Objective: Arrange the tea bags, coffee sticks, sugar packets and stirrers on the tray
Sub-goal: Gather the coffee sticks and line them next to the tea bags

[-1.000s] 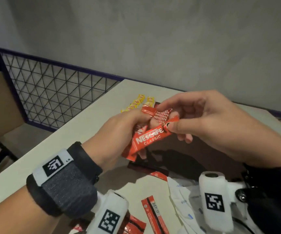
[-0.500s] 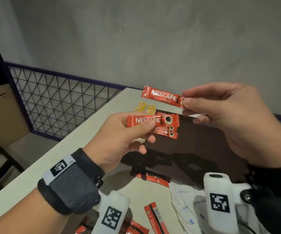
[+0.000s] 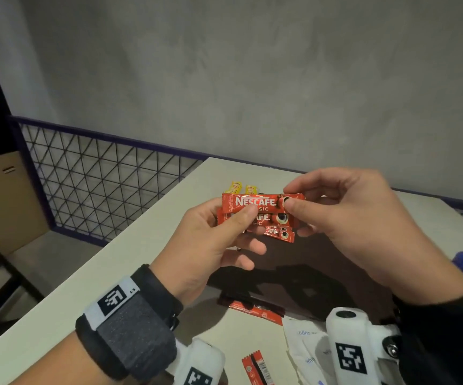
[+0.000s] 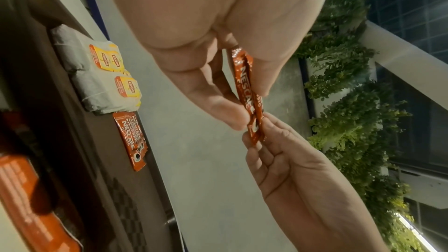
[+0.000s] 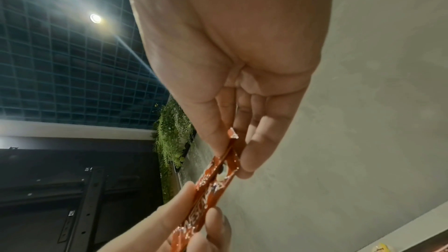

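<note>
I hold red Nescafe coffee sticks (image 3: 255, 202) level above the dark brown tray (image 3: 302, 276). My left hand (image 3: 248, 216) grips their left part between thumb and fingers. My right hand (image 3: 290, 205) pinches the right end of the top stick. The left wrist view shows two sticks (image 4: 249, 99) pressed flat together between both hands. More coffee sticks (image 4: 132, 137) lie stacked on the tray (image 4: 80, 141), beside yellow-tagged tea bags (image 4: 104, 64). In the right wrist view my right fingertips (image 5: 244, 170) clamp the stick's end (image 5: 227, 168).
One loose coffee stick (image 3: 252, 309) lies at the tray's front edge and another (image 3: 255, 368) nearer me. White sugar packets (image 3: 302, 345) lie on the white table (image 3: 113, 273) at the front right. A wire mesh railing (image 3: 99, 184) runs along the table's left side.
My right hand pulled one stick away from the bunch and up, then brought it back down flat onto the stick in my left hand. Both hands now hold the pair.
</note>
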Motion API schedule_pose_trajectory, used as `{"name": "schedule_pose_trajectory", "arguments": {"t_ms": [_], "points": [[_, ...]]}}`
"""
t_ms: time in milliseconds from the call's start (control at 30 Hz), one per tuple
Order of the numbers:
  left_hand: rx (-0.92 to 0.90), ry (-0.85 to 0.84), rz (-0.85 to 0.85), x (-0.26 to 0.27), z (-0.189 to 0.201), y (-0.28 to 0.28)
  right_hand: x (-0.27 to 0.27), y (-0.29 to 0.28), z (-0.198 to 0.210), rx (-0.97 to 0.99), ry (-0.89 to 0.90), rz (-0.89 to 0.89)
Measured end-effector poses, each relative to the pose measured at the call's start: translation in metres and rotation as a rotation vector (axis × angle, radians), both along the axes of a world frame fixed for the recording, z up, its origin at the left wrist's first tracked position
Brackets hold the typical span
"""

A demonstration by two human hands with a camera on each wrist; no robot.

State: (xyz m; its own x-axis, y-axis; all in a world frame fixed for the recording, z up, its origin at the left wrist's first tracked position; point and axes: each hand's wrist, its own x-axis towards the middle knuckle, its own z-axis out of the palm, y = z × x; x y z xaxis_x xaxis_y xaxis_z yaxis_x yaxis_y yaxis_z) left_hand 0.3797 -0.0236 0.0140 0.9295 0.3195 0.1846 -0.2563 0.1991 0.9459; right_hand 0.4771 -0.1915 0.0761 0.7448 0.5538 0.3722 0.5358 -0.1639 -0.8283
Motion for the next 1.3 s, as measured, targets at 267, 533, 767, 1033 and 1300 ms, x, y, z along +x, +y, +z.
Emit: {"name": "schedule_pose_trajectory", "arguments": {"t_ms": [267, 533, 767, 1033, 1300], "points": [[-0.055, 0.019, -0.076, -0.001, -0.001, 0.0, 0.001, 0.001, -0.004, -0.078, 0.113, 0.04], [-0.005, 0.028, -0.049, -0.001, 0.0, 0.001, 0.002, -0.005, -0.001, -0.123, 0.096, 0.079], [0.092, 0.038, -0.031, 0.0, -0.003, 0.003, 0.005, -0.006, -0.001, -0.288, -0.056, 0.056], [0.162, 0.086, -0.065, -0.001, -0.003, 0.001, -0.005, -0.008, 0.003, -0.557, -0.195, 0.001], [0.121, 0.079, -0.062, -0.001, -0.002, -0.003, -0.014, 0.006, 0.023, -0.741, -0.429, 0.02]]}}
